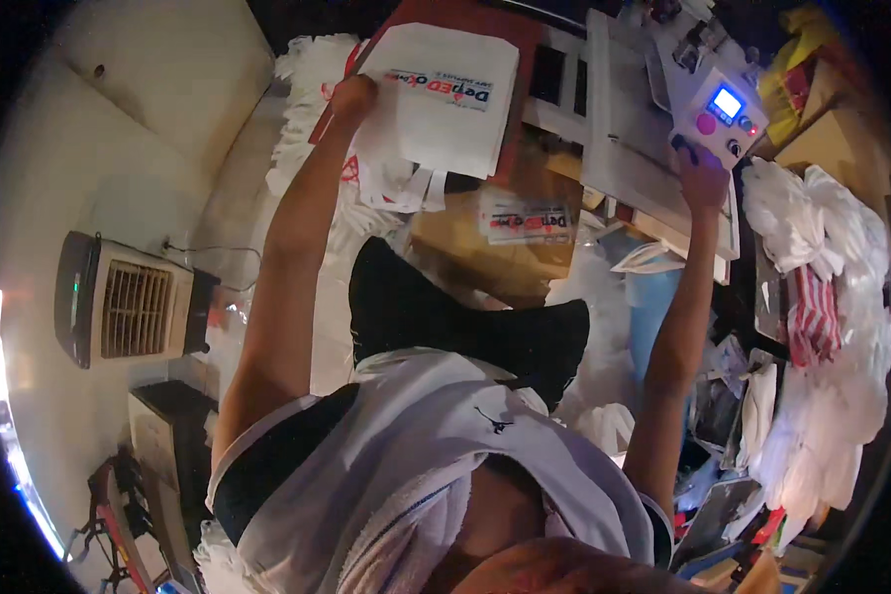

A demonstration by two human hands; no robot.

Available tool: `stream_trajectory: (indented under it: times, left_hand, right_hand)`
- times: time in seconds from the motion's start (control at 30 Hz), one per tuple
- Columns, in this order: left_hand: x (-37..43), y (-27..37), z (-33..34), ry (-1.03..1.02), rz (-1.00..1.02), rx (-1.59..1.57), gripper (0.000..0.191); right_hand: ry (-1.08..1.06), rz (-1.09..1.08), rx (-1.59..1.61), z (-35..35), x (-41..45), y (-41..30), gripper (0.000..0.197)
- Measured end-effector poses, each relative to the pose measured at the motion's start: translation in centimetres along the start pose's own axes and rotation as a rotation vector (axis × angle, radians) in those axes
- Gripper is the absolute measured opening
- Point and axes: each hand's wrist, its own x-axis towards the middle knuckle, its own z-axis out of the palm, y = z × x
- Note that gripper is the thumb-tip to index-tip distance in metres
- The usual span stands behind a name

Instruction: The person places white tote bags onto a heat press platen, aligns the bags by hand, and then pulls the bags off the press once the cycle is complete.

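A white printed bag (453, 126), flat and seemingly on top of others, lies over a reddish-brown board (531, 67). My left hand (353, 98) is curled at its left edge, with the fingertips hidden. Coloured lettering runs across the bag's upper part. On the right, my right hand (704, 178) reaches to the lower left of a white control box (722, 115) and closes around a black handle (684, 147). This box has a lit screen, a pink round button and dark knobs. A pale flat machine panel (627, 134) extends between the board and the box.
Heaps of white bags (304, 104) stand left of the board. Below it is a brown cardboard box (490, 260) bearing a printed piece. A blue bin (650, 312) stands under my right arm. Plastic-wrapped white bundles (787, 215) line the right side; an air cooler (130, 301) stands left.
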Motion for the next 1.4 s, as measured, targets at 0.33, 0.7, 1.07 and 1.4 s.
stream_trajectory:
  times: [0.33, 0.7, 1.07, 1.4]
  left_hand:
    - [1.2, 2.2, 0.1, 0.043, -0.289, -0.239, 0.036]
    - [-6.3, 12.5, -7.0, 0.42, 0.145, -0.375, 0.026]
    - [-34.3, 39.8, 3.1, -0.228, 0.655, -0.738, 0.024]
    - [-48.1, 40.3, 6.9, -0.738, 1.027, -0.956, 0.042]
  right_hand:
    - [0.012, 0.086, 0.078, -0.2, -1.3, 7.2, 0.033]
    - [0.027, -0.017, 0.152, 0.4, -1.9, 12.4, 0.029]
    - [-0.054, -0.052, 0.172, 0.7, -1.1, 14.8, 0.034]
    - [0.465, 0.07, 0.137, -1.5, -5.6, 8.9, 0.042]
